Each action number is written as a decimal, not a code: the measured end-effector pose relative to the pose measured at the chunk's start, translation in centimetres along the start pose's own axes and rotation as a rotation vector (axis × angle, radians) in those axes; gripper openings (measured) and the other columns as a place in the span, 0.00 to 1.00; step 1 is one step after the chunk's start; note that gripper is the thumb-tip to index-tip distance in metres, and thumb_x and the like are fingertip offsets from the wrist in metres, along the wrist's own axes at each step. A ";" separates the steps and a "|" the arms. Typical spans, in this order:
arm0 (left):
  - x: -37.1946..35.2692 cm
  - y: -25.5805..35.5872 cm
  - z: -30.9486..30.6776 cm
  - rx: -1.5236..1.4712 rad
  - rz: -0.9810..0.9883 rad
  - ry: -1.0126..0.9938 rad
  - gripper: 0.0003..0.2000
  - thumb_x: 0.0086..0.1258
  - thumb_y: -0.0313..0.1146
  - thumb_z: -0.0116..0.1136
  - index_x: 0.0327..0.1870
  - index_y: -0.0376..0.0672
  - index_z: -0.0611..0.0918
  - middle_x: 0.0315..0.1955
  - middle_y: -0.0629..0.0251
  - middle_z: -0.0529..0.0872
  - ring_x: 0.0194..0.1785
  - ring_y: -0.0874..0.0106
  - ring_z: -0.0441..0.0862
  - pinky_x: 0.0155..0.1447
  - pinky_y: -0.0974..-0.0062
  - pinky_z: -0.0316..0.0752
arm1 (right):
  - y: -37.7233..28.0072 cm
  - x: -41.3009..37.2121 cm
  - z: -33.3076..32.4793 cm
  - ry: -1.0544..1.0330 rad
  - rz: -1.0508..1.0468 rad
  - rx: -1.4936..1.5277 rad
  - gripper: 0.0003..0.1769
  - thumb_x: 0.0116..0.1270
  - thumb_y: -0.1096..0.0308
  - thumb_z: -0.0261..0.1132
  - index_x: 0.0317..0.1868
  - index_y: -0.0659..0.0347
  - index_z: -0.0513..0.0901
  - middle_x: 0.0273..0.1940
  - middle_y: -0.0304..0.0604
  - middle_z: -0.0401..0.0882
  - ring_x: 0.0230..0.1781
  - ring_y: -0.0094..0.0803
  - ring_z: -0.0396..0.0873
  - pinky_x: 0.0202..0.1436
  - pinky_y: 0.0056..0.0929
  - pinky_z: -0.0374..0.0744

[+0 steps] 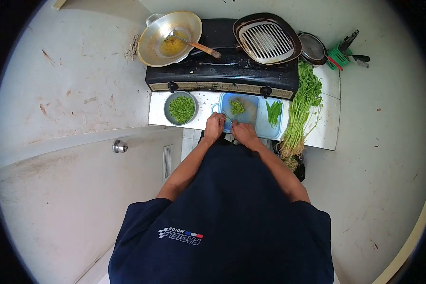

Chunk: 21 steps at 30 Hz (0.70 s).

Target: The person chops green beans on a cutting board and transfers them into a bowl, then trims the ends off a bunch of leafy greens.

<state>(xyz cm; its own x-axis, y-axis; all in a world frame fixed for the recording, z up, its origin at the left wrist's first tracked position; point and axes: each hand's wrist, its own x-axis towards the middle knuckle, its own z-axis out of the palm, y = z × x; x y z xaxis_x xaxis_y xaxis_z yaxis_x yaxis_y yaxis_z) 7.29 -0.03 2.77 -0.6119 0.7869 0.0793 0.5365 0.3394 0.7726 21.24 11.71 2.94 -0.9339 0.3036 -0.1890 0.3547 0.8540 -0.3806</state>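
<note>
A blue cutting board [253,120] lies on the white counter, with a small heap of chopped green beans or similar greens [237,107] on it. At its front left edge is my left hand [215,124], fingers closed and bent downward. My right hand [243,133] is closed close beside it at the front edge. A thin, knife-like blade [227,117] slants between the two hands; its handle is hidden, apparently in my right hand. Several longer green pieces [273,113] lie on the board's right side. Left of it stands a grey bowl [166,112] of chopped green bits [181,109].
A black gas stove [217,71] stands behind the board. On it are a wok [146,52] with a wooden-handled spatula [205,48] and a grill pan [265,40]. Leafy greens with roots [299,111] hang over the counter's front edge. A green basket [337,56] holds utensils.
</note>
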 end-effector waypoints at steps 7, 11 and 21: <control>-0.1 0.0 0.0 -0.045 -0.050 -0.018 0.06 0.64 0.17 0.62 0.40 0.36 0.86 0.31 0.50 0.81 0.32 0.55 0.83 0.39 0.62 0.79 | 0.1 -0.7 0.1 0.008 0.015 0.034 0.12 0.74 0.64 0.56 0.41 0.65 0.81 0.32 0.57 0.89 0.35 0.52 0.91 0.42 0.51 0.87; 0.0 -0.1 0.1 -0.005 -0.043 -0.020 0.05 0.65 0.19 0.62 0.40 0.36 0.86 0.32 0.50 0.81 0.33 0.54 0.83 0.39 0.61 0.79 | 0.3 -1.1 0.0 -0.041 0.020 0.037 0.15 0.75 0.61 0.56 0.42 0.65 0.81 0.33 0.57 0.89 0.35 0.53 0.90 0.41 0.51 0.86; 0.0 0.0 0.0 -0.027 0.000 0.004 0.05 0.65 0.18 0.61 0.38 0.36 0.86 0.31 0.51 0.80 0.33 0.54 0.83 0.40 0.60 0.78 | 0.2 -0.4 -0.1 0.006 0.052 0.061 0.16 0.77 0.59 0.56 0.43 0.66 0.80 0.31 0.57 0.88 0.33 0.53 0.90 0.40 0.51 0.86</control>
<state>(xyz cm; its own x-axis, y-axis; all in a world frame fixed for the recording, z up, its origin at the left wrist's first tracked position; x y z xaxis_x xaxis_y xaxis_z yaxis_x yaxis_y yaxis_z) 7.28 -0.09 2.75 -0.6142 0.7848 0.0821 0.5210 0.3251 0.7892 21.65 11.83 3.06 -0.9143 0.3496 -0.2044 0.4046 0.8095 -0.4254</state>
